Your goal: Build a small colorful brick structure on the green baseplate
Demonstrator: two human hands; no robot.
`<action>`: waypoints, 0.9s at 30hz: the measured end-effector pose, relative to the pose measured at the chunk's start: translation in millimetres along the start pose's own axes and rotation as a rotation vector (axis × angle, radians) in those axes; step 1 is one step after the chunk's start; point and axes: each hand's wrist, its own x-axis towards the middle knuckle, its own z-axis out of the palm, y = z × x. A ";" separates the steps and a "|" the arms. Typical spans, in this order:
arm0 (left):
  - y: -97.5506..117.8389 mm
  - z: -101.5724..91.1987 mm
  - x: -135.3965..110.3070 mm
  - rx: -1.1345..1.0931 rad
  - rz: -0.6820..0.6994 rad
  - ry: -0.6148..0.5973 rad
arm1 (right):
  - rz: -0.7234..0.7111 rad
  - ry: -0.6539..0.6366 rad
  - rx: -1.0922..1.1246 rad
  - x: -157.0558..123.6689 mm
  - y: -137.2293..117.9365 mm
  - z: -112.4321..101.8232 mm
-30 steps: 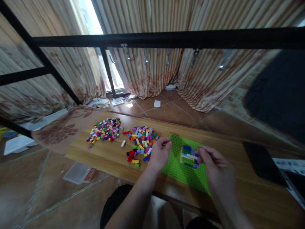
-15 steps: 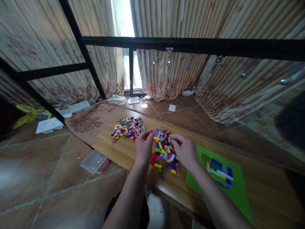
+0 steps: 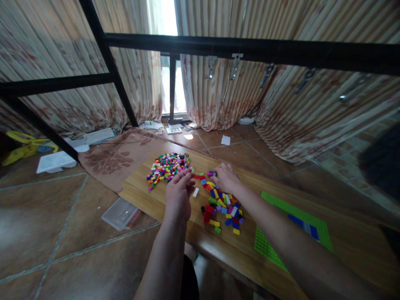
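Note:
My left hand point(image 3: 179, 193) hovers above the table between two groups of bricks. Its fingers are loosely bent and partly apart, and nothing shows clearly between them. A white toy brick point(image 3: 196, 192) lies just right of it. My right hand point(image 3: 226, 177) reaches down at the far end of the spread-out larger bricks point(image 3: 223, 202). Its fingers are bent together among them, and whatever they grip is hidden. Under my right forearm lies a green baseplate point(image 3: 265, 237), bearing a built block of blue and pale bricks point(image 3: 304, 225), partly covered by the arm.
A dense heap of small mixed bricks point(image 3: 168, 166) sits on the left of the wooden table point(image 3: 137, 189). On the tiled floor lies a clear plastic box point(image 3: 120, 213). A black metal frame point(image 3: 200, 41) crosses in front of curtains. A patterned rug point(image 3: 109, 154) lies beyond the table.
My right hand has moved away from me to the far edge of the larger bricks. My left hand has shifted slightly left and lower, its fingers looser. The view has turned slightly.

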 end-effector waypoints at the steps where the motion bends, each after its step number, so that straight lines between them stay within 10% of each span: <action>1: 0.2 -0.3 0.0 -0.002 -0.002 0.001 | 0.007 -0.002 0.000 -1.5 -0.1 1.6; 27: -10.2 14.2 -6.6 0.016 -0.039 -0.066 | -0.004 0.061 0.156 -35.0 -1.3 -0.3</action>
